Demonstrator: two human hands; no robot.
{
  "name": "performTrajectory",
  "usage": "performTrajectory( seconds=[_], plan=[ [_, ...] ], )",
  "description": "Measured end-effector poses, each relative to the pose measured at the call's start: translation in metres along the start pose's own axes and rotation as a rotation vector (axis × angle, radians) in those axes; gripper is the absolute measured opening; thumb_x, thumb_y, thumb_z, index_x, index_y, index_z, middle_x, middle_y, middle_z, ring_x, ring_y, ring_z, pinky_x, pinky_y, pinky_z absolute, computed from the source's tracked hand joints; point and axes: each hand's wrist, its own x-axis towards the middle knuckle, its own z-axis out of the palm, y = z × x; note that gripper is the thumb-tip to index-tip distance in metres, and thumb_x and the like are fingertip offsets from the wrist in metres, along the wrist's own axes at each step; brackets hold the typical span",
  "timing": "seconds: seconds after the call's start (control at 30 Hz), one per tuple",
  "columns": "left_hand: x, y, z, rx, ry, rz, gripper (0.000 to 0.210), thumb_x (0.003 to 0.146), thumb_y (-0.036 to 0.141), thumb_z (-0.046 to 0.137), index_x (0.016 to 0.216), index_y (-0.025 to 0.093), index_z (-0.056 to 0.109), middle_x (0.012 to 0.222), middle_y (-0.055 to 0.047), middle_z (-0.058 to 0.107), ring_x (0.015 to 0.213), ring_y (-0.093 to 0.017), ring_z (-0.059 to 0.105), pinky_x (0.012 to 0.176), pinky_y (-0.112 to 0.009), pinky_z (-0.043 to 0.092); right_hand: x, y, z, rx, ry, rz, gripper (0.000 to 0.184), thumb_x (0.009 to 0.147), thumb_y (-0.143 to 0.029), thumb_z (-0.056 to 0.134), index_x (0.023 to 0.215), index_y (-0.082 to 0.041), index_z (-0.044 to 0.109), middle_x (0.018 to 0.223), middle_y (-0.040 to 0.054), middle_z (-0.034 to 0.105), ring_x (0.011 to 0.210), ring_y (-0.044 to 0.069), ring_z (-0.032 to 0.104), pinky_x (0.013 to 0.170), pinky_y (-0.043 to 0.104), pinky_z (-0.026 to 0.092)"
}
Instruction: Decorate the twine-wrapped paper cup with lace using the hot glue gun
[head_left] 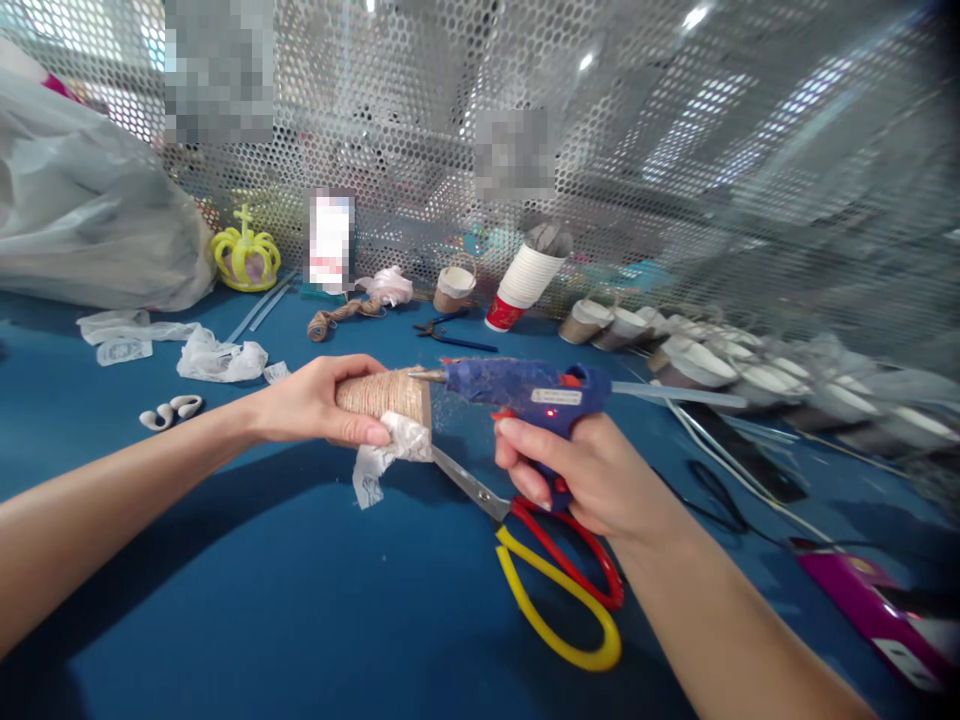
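My left hand is closed around a twine-wrapped cup lying on its side, its rim end facing right. A strip of white lace lies against the cup near the rim, its loose end hanging below; my thumb presses at its edge. My right hand grips a blue hot glue gun, a finger near its red trigger. The gun's metal nozzle is at the cup's upper rim. A clear glue stick sticks out of its back. Scissors with red and yellow handles lie beneath the hands.
White lace, a yellow crown-shaped piece, a twine roll, pliers and stacked paper cups stand behind. Several small wrapped cups line the right. A purple power strip and cables lie right; a plastic bag is left.
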Motion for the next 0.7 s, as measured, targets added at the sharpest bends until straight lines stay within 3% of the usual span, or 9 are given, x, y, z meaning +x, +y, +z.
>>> performTrajectory(
  seconds=[0.2,0.37,0.53,0.7],
  plan=[
    [0.0004,-0.0001,0.0026,-0.018,0.023,-0.022,0.055,0.057,0.043,0.073,0.099,0.013,0.052,0.079,0.000,0.055,0.066,-0.013,0.051,0.054,-0.022,0.042,0.0004,0.0024,0.0012,-0.005,-0.094,0.032,0.031,0.077,-0.038,0.061,0.058,-0.014,0.058,0.037,-0.0045,0.046,0.031,0.005,0.038,0.034,0.020,0.028],
    [0.0009,-0.0015,0.0038,-0.003,0.040,0.015,0.054,0.057,0.045,0.072,0.097,0.014,0.054,0.081,-0.001,0.057,0.068,-0.014,0.052,0.057,-0.024,0.043,-0.0011,0.0019,0.0021,0.034,0.023,0.016,0.029,0.075,-0.039,0.063,0.059,-0.015,0.058,0.039,-0.0048,0.045,0.033,0.005,0.038,0.033,0.019,0.027],
    [0.0014,-0.0037,0.0028,-0.006,0.039,-0.005,0.056,0.058,0.045,0.071,0.100,0.014,0.053,0.080,-0.001,0.056,0.067,-0.013,0.052,0.054,-0.022,0.043,-0.0024,-0.0021,0.0017,-0.048,-0.029,0.028,0.030,0.075,-0.038,0.063,0.057,-0.015,0.057,0.037,-0.0053,0.045,0.032,0.004,0.037,0.035,0.020,0.029],
    [0.0017,-0.0044,0.0010,0.033,0.053,0.036,0.053,0.060,0.044,0.072,0.099,0.014,0.054,0.082,-0.002,0.056,0.070,-0.014,0.053,0.058,-0.023,0.044,-0.0037,-0.0032,-0.0056,-0.135,0.035,-0.041,0.029,0.077,-0.040,0.061,0.061,-0.016,0.059,0.040,-0.0045,0.048,0.034,0.006,0.042,0.036,0.020,0.032]
  ],
)
